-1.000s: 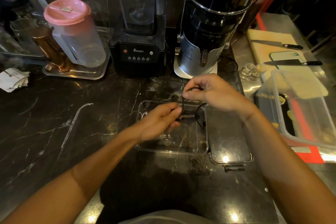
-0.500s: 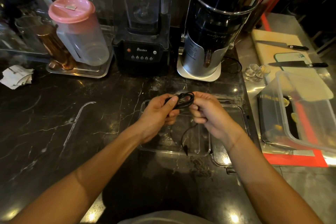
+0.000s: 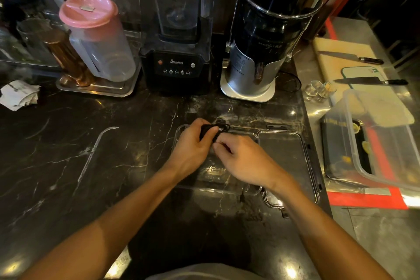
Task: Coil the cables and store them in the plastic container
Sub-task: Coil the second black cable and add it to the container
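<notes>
A thin black cable (image 3: 221,129) is wound into a small coil above the clear plastic container (image 3: 251,188) in the middle of the dark marble counter. My left hand (image 3: 189,150) grips the coil from the left, thumb over the loops. Next to it, my right hand (image 3: 244,161) pinches the cable's lower side with curled fingers. Most of the container is hidden under both hands. Its clear lid (image 3: 288,161) lies flat just to the right, touching it.
Behind stand a black blender (image 3: 176,29) and a silver-and-black juicer (image 3: 261,48). A pink-lidded jug (image 3: 97,36) sits on a steel tray at back left, crumpled paper (image 3: 18,95) beside it. A large clear tub (image 3: 381,143), two knives and a cutting board (image 3: 341,57) fill the right side.
The right hand came down from pulling the cable up and closed in beside the left. The hanging tail has been wound in; the cable is now a tight coil between both hands.
</notes>
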`<state>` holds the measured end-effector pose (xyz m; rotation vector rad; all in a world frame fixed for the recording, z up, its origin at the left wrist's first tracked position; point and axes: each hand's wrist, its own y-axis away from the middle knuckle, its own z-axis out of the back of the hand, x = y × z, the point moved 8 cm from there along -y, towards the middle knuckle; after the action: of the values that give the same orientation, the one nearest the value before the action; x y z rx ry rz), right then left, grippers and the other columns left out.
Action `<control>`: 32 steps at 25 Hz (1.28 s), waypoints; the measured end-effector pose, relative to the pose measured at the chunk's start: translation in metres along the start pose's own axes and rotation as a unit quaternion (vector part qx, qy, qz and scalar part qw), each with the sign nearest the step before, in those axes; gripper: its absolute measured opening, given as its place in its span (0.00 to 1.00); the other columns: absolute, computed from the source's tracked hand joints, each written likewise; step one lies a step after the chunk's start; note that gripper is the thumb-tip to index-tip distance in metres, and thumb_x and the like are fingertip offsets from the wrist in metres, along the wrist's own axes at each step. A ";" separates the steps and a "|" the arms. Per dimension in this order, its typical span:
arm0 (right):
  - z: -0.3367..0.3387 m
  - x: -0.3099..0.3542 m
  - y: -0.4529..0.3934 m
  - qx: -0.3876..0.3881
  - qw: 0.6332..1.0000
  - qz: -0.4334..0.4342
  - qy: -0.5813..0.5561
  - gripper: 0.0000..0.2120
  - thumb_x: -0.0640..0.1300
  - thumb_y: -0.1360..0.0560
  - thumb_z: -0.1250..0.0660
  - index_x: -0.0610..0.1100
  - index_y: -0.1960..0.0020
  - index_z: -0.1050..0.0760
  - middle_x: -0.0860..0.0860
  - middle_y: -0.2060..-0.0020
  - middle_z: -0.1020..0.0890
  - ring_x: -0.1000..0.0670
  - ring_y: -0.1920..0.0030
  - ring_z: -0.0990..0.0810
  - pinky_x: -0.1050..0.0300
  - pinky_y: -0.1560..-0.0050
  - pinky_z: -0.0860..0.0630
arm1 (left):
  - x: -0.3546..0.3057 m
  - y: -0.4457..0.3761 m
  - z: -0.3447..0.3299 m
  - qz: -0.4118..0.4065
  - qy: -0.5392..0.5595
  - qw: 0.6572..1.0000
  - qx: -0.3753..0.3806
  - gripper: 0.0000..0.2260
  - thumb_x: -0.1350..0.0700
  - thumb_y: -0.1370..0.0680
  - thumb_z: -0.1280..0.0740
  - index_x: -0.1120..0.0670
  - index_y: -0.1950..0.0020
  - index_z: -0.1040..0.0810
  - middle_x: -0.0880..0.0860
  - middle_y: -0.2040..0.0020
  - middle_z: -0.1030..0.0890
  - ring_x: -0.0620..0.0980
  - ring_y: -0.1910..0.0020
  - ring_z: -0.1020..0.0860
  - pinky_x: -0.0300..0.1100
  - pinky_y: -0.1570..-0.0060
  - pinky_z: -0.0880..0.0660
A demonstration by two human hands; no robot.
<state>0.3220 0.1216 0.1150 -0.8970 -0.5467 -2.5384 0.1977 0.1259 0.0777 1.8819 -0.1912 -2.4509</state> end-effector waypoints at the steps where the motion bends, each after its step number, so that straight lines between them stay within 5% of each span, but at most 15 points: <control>1: 0.008 0.001 0.000 -0.007 1.000 0.010 0.029 0.12 0.49 0.16 0.39 0.49 0.57 0.25 0.54 0.68 0.21 0.54 0.68 0.24 0.54 0.67 0.30 | 0.000 0.000 -0.001 -0.002 -0.022 1.000 0.012 0.06 0.53 0.17 0.37 0.53 0.43 0.23 0.51 0.58 0.19 0.43 0.64 0.22 0.40 0.65 0.23; 6: 0.043 -0.010 -0.016 0.014 0.999 0.031 0.036 0.09 0.53 0.20 0.31 0.52 0.57 0.19 0.55 0.71 0.21 0.58 0.72 0.27 0.56 0.67 0.32 | -0.002 0.002 -0.015 -0.007 -0.013 0.990 0.143 0.03 0.54 0.17 0.37 0.50 0.46 0.24 0.46 0.67 0.23 0.40 0.71 0.27 0.38 0.71 0.30; 11: 0.055 -0.026 -0.026 0.018 0.978 0.036 -0.204 0.05 0.45 0.22 0.27 0.44 0.54 0.16 0.46 0.64 0.20 0.49 0.63 0.24 0.52 0.58 0.27 | -0.011 0.008 -0.028 -0.007 0.106 0.956 0.274 0.08 0.55 0.15 0.41 0.60 0.44 0.28 0.46 0.69 0.28 0.46 0.70 0.32 0.42 0.69 0.35; 13: 0.047 -0.034 -0.026 0.005 0.954 0.028 -0.297 0.05 0.42 0.21 0.28 0.43 0.55 0.17 0.48 0.64 0.19 0.51 0.64 0.23 0.59 0.59 0.26 | -0.016 0.012 -0.032 0.003 0.203 0.931 0.302 0.06 0.56 0.15 0.42 0.57 0.45 0.30 0.48 0.68 0.29 0.45 0.71 0.34 0.43 0.68 0.38; 17: -0.004 -0.061 -0.019 -0.005 0.863 -0.060 -0.501 0.07 0.46 0.21 0.30 0.44 0.56 0.20 0.53 0.71 0.29 0.57 0.74 0.38 0.64 0.76 0.45 | -0.010 0.010 -0.034 -0.004 0.262 0.921 0.287 0.06 0.54 0.16 0.40 0.57 0.46 0.30 0.49 0.69 0.28 0.44 0.73 0.34 0.44 0.69 0.41; 22: -0.069 -0.063 0.001 0.069 0.692 -0.171 -0.697 0.08 0.44 0.17 0.37 0.39 0.50 0.26 0.54 0.72 0.33 0.59 0.77 0.40 0.67 0.80 0.45 | 0.002 0.013 -0.037 0.009 0.302 0.923 0.237 0.08 0.57 0.16 0.41 0.60 0.42 0.27 0.54 0.67 0.30 0.47 0.71 0.34 0.38 0.68 0.34; 24: -0.073 -0.062 0.006 0.032 0.726 -0.202 -0.656 0.10 0.46 0.15 0.39 0.41 0.51 0.26 0.54 0.73 0.34 0.58 0.77 0.40 0.65 0.80 0.46 | 0.011 0.006 -0.032 0.021 0.243 0.959 0.142 0.07 0.58 0.15 0.41 0.61 0.45 0.26 0.53 0.67 0.27 0.47 0.69 0.29 0.37 0.66 0.29; 27: -0.060 -0.050 0.013 -0.026 0.879 -0.215 -0.425 0.14 0.46 0.13 0.43 0.44 0.52 0.23 0.55 0.72 0.31 0.56 0.74 0.36 0.60 0.75 0.42 | 0.018 0.007 -0.020 0.005 0.084 0.996 0.024 0.05 0.57 0.15 0.39 0.56 0.48 0.25 0.48 0.65 0.23 0.45 0.65 0.25 0.40 0.65 0.26; 29: -0.052 -0.034 0.014 -0.013 0.954 -0.177 -0.240 0.13 0.46 0.14 0.43 0.47 0.52 0.23 0.55 0.68 0.25 0.56 0.69 0.29 0.61 0.70 0.34 | 0.021 0.008 -0.019 -0.009 0.007 1.000 0.011 0.05 0.55 0.15 0.40 0.54 0.46 0.25 0.51 0.61 0.20 0.47 0.64 0.23 0.46 0.64 0.24; 32: -0.028 -0.015 0.012 0.016 0.992 -0.090 -0.082 0.12 0.48 0.15 0.41 0.51 0.56 0.26 0.54 0.66 0.22 0.57 0.68 0.26 0.59 0.67 0.33 | 0.018 0.006 -0.014 -0.038 -0.075 0.996 0.027 0.05 0.55 0.16 0.38 0.54 0.44 0.24 0.51 0.57 0.19 0.46 0.61 0.19 0.50 0.59 0.19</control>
<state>0.3247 0.1016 0.0873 -1.0971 -0.7477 -2.6202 0.2058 0.1171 0.0574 1.7572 -0.1956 -2.6648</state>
